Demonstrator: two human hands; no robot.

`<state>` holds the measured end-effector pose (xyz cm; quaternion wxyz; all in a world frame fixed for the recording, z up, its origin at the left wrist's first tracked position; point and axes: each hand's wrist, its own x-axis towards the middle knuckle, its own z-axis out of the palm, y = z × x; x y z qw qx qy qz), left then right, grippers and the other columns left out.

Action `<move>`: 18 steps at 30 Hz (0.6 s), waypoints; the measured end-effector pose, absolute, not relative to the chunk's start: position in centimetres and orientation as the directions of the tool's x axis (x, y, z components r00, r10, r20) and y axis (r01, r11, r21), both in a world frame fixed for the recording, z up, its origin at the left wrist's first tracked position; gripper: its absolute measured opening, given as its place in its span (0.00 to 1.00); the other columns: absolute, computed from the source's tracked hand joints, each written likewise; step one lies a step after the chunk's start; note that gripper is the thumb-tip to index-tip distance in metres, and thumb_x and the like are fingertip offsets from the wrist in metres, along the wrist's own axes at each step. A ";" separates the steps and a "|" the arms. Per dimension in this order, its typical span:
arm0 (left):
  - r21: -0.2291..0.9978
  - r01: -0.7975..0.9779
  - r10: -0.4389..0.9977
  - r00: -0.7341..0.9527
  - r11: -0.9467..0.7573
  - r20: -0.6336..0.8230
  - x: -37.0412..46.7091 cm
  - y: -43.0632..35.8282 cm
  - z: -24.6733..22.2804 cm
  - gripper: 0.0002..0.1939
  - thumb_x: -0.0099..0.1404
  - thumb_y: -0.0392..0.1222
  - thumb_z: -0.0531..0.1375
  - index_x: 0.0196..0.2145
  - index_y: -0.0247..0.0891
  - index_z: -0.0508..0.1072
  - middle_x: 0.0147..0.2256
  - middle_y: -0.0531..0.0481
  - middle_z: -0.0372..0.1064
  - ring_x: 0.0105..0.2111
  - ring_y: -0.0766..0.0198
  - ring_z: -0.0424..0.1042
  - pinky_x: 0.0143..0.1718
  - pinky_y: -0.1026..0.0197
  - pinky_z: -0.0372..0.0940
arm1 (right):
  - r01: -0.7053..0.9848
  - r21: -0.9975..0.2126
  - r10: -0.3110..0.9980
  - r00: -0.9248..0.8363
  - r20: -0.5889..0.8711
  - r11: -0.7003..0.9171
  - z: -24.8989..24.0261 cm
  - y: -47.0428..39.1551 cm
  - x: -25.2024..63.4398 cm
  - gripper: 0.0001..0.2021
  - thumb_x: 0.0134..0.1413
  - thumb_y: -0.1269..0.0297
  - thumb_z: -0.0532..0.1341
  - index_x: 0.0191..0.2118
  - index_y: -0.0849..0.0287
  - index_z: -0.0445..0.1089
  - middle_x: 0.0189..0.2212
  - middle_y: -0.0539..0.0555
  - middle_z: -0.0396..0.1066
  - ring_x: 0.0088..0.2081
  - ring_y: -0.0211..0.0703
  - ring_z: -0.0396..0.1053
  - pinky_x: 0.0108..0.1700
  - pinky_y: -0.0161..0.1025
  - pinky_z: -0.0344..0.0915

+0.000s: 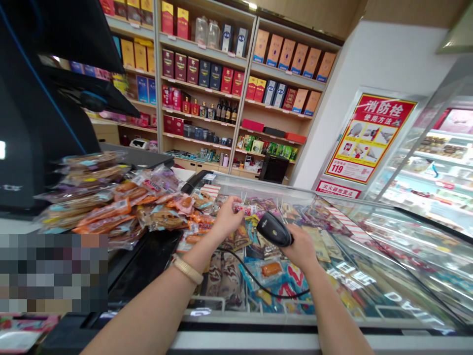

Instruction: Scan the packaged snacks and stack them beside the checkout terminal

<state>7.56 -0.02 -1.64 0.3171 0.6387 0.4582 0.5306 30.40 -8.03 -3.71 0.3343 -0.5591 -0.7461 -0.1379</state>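
My right hand (pixel 301 246) is wrapped round the handle of a black barcode scanner (pixel 273 229), its head turned to the left. A black cable (pixel 258 282) curves below it over the glass. Just left of the scanner, my left hand (pixel 229 217) pinches a small red-and-white packet (pixel 248 209) by its near end. Packaged sausages (pixel 194 239) lie close to my left wrist, which wears a pale bracelet (pixel 187 270). Another packaged sausage (pixel 271 268) shows below the scanner.
A glass-topped freezer (pixel 218 308) with colourful ice cream packs spreads beneath my arms. Piled wrapped snacks (pixel 111 197) fill the counter at left, beside a dark checkout terminal (pixel 40 118). Shelves of boxed bottles (pixel 207 74) stand behind, and a red-and-yellow poster (pixel 369 138) hangs right.
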 end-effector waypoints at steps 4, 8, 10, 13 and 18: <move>0.888 0.267 0.926 0.062 -0.375 0.372 7.7 -0.2 -1.5 0.12 0.53 0.34 0.58 0.38 0.39 0.69 0.24 0.59 0.64 0.21 0.69 0.60 0.27 0.66 0.55 | 0.936 -0.156 0.752 -0.145 0.643 0.314 -3.7 -8.0 30.4 0.09 0.46 0.68 0.60 0.35 0.55 0.74 0.31 0.54 0.76 0.35 0.46 0.73 0.38 0.36 0.64; 0.860 0.359 0.929 0.067 -0.363 0.365 7.6 -0.4 -1.0 0.12 0.53 0.34 0.58 0.38 0.40 0.69 0.25 0.57 0.66 0.23 0.66 0.63 0.28 0.64 0.57 | 0.938 -0.166 0.758 -0.134 0.638 0.305 -3.7 -8.0 30.4 0.10 0.45 0.68 0.60 0.36 0.54 0.74 0.33 0.54 0.77 0.36 0.46 0.73 0.37 0.36 0.65; 0.817 0.472 0.928 0.006 -0.330 0.372 7.0 -0.6 -0.3 0.13 0.54 0.36 0.58 0.40 0.41 0.69 0.27 0.54 0.68 0.26 0.63 0.67 0.30 0.63 0.58 | 0.938 -0.177 0.756 -0.120 0.643 0.299 -3.7 -8.0 30.4 0.10 0.44 0.68 0.60 0.36 0.54 0.74 0.33 0.53 0.77 0.35 0.46 0.73 0.37 0.36 0.65; 0.695 0.690 0.892 -0.166 -0.200 0.421 5.1 -0.7 1.1 0.18 0.56 0.40 0.57 0.46 0.42 0.68 0.30 0.49 0.72 0.32 0.55 0.71 0.33 0.59 0.60 | 0.936 -0.187 0.750 -0.108 0.652 0.298 -3.8 -8.0 30.4 0.10 0.43 0.67 0.60 0.35 0.54 0.74 0.32 0.53 0.77 0.34 0.46 0.73 0.36 0.36 0.65; 0.472 0.877 0.828 -0.329 0.089 0.454 1.0 -0.2 2.9 0.15 0.59 0.41 0.55 0.42 0.36 0.73 0.35 0.36 0.74 0.41 0.42 0.71 0.44 0.46 0.59 | 0.931 -0.196 0.739 -0.104 0.665 0.308 -3.8 -7.9 30.5 0.10 0.43 0.67 0.58 0.34 0.55 0.74 0.31 0.54 0.77 0.34 0.47 0.74 0.35 0.36 0.65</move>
